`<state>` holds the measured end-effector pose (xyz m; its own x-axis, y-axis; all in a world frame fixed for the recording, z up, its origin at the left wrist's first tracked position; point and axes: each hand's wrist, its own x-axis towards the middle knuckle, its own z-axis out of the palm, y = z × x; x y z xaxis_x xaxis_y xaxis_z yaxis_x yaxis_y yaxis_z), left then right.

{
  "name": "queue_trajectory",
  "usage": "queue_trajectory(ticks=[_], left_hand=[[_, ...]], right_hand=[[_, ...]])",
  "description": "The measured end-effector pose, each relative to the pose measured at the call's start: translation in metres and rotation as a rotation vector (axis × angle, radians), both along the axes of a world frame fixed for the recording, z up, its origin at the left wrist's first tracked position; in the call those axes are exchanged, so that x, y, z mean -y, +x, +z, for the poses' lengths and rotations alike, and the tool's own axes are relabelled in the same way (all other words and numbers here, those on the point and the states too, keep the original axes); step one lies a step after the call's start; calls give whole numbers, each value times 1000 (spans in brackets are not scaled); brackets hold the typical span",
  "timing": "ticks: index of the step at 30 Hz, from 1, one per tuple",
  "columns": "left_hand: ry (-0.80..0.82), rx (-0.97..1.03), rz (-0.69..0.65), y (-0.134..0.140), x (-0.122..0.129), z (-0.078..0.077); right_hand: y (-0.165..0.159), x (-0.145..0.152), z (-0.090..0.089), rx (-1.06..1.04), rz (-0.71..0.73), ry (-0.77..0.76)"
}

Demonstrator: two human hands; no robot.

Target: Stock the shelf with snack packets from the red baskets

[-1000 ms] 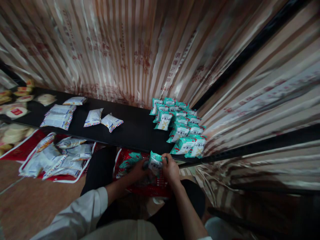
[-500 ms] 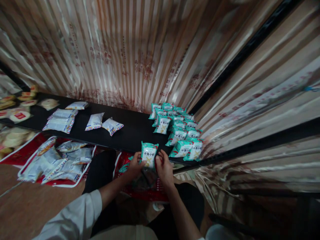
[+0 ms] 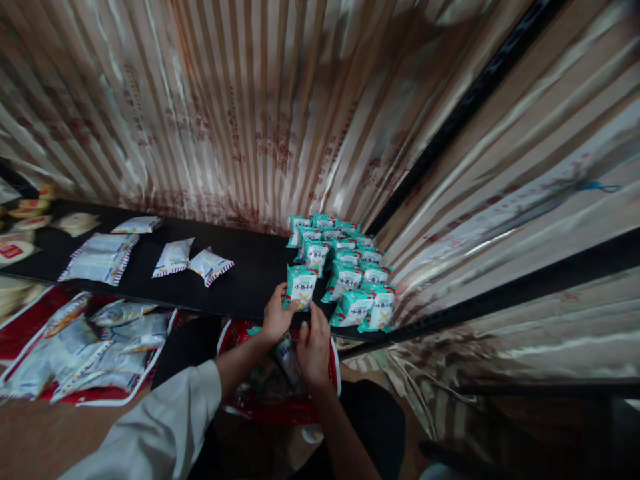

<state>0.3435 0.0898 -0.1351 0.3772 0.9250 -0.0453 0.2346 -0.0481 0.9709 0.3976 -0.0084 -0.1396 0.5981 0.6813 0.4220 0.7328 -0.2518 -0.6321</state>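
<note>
My left hand (image 3: 278, 315) grips a teal-and-white snack bag (image 3: 301, 288) by its lower left side, thumb on the front. The bag stands roughly upright at the front part of the black shelf (image 3: 260, 267). Just below its lower right corner is my right hand (image 3: 314, 343), fingers stretched upward and close to the bag; whether they touch it I cannot tell. Rows of matching teal snack bags (image 3: 345, 280) stand at the shelf's right end. Under my hands, a red basket (image 3: 334, 373) holds more packets, partly hidden by my forearms.
Several white bags with striped edges (image 3: 100, 257) lie on the shelf's left part. Yellow and pale packets (image 3: 75, 223) sit farther left. Another red basket (image 3: 167, 333) below holds striped-edge bags. Striped sheeting (image 3: 280, 133) hangs behind, and a black metal post (image 3: 450, 120) slants on the right.
The held snack bag has moved forward from over the basket to the shelf, by the front of the teal rows. My right hand has dropped lower relative to it. The view has shifted slightly.
</note>
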Motion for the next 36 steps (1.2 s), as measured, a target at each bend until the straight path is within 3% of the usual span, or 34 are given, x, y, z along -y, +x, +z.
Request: queue_trajectory(ticks=[4,9,19,27,31,36], left_hand=[[51,-80,-21,21,-17,12],[39,-113,-43,43,-28,16],[166,-172,-67,58,-32,-4],[292,-163,-125,60,-28,-5],[258,-187,-144,60,-29,-7],[198,-171,-149,57,-30,-6]], right_hand=[[10,-15,-3,-43,40,22],[24,-31,-11,-92,47,21],[38,-39,-27,-138,10,38],[43,-39,-33,-108,-33,9],[44,-41,-36,-88,-24,-8],[39,-35,-28,-104,-5,-30]])
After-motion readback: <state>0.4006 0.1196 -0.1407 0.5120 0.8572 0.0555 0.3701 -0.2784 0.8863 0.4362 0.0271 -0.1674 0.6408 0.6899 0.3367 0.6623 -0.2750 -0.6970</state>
